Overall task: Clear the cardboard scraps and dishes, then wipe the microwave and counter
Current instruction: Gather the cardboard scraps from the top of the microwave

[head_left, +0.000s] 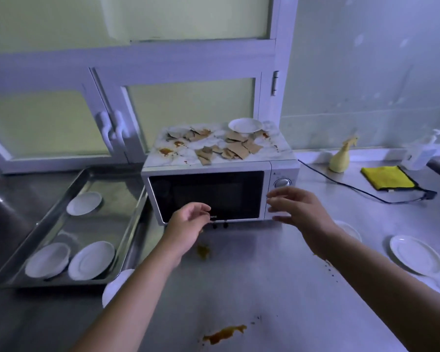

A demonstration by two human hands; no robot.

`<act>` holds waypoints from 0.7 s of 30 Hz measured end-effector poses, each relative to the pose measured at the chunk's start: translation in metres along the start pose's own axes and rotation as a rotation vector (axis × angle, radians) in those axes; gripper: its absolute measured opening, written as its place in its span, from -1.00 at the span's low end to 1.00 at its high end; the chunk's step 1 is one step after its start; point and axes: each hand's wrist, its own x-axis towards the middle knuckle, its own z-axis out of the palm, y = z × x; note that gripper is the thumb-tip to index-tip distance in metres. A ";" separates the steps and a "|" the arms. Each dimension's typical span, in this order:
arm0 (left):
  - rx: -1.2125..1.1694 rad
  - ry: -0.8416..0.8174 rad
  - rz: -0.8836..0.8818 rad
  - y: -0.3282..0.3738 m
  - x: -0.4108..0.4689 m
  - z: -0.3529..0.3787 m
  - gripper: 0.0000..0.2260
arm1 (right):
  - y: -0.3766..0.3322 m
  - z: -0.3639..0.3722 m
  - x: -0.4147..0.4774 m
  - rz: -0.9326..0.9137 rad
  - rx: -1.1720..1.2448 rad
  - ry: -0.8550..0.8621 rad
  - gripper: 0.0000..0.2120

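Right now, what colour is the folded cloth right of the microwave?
Yellow with a dark edge; the folded cloth shows best in the head view.

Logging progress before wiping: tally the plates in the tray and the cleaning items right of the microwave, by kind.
White plates in the tray: 3
Yellow spray bottle: 1
Yellow cloth: 1
Clear pump bottle: 1
Total: 6

Cardboard scraps (222, 146) lie on the microwave (214, 194), tray (61, 224) left.
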 end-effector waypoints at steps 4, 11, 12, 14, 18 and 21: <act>0.090 0.001 -0.005 0.006 0.017 0.004 -0.83 | -0.007 0.005 0.093 -0.088 -0.233 0.017 -0.88; 0.170 0.091 -0.024 0.007 0.043 0.014 -0.81 | -0.004 0.024 0.244 -0.270 -0.831 0.025 -0.39; 0.176 0.106 -0.019 0.005 0.045 0.016 -0.76 | -0.001 0.027 0.257 -0.263 -0.906 0.010 -0.34; 0.200 0.138 -0.016 0.003 0.049 0.018 -0.68 | 0.008 0.032 0.274 -0.290 -1.016 -0.011 -0.31; 0.210 0.228 0.013 0.007 0.056 0.019 -0.70 | 0.026 0.036 0.281 -0.512 -1.088 0.014 -0.52; 0.287 0.237 0.039 0.018 0.067 0.018 -0.71 | 0.029 0.034 0.278 -0.622 -1.013 0.044 -0.77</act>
